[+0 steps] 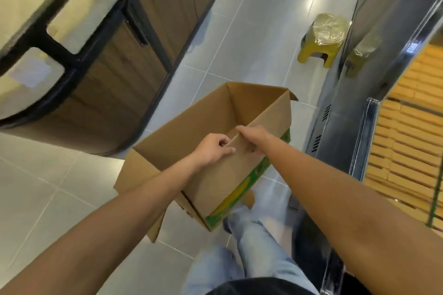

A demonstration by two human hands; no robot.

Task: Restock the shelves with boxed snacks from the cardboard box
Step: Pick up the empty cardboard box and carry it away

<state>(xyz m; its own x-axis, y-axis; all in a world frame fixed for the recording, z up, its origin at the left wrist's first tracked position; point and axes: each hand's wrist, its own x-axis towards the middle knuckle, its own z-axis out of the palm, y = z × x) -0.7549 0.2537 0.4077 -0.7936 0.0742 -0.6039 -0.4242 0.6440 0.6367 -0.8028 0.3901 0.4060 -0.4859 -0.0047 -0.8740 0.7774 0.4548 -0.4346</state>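
Brown cardboard box (182, 127) is tilted over the tiled floor (48, 187), its long axis running near to far. The left hand (212, 148) and right hand (254, 137), just beside each other, both pinch the top edge of its right wall. I see nothing inside. The stacked snack boxes (412, 141) lie on the right, nearer the right hand.

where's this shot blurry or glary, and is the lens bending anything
Head view: motion smear on the glass counter and the jeans; glare streak on the floor tiles near the yellow stool; the wide lens bows its black frame; cardboard box, left hand, right hand fairly sharp.
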